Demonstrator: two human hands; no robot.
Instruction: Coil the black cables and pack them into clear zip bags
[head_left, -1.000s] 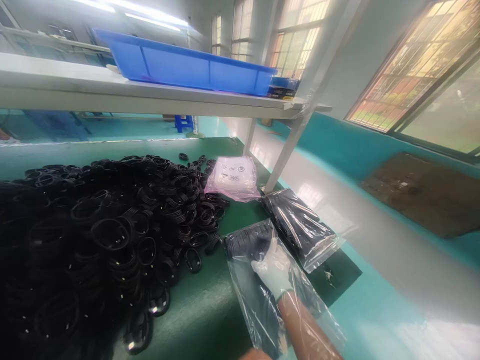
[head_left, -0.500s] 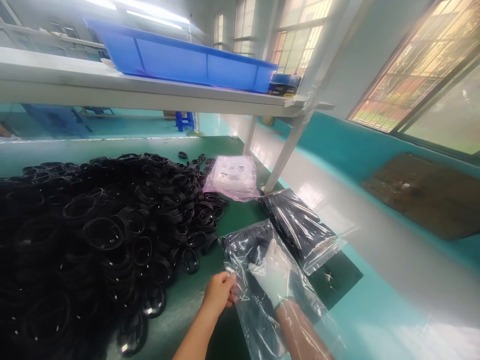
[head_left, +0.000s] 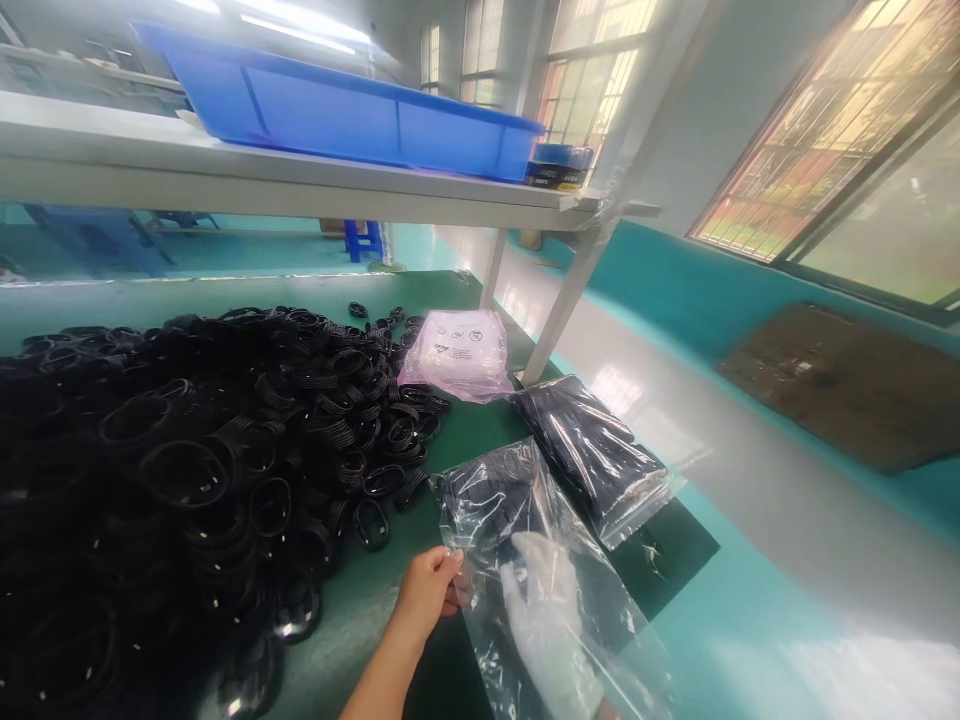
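Note:
My bare left hand (head_left: 429, 592) pinches the left edge of a clear plastic bag (head_left: 480, 560) between thumb and fingers. Inside the bag is my right hand (head_left: 546, 610), in a white glove, seen through the film with its thumb apart from the outstretched fingers and nothing visible in its grasp. Bundled black coiled cables (head_left: 487, 490) lie at the bag's far end, beyond my right fingertips. A second, filled plastic bag (head_left: 592, 445) of black items rests just to the right. Left of my left hand spreads a large heap of coiled black cables (head_left: 255, 430).
A pink-tinted plastic package (head_left: 457, 355) with printed markings sits behind the bags. Across the table runs a white shelf (head_left: 300, 190) carrying a blue bin (head_left: 337, 110) and a small dark box (head_left: 555, 175). Its slanted post (head_left: 562, 310) stands behind the filled bag.
My right hand has drawn back toward me inside the bag, away from the bundled cables. My left hand still holds the bag's edge. The view has shifted slightly.

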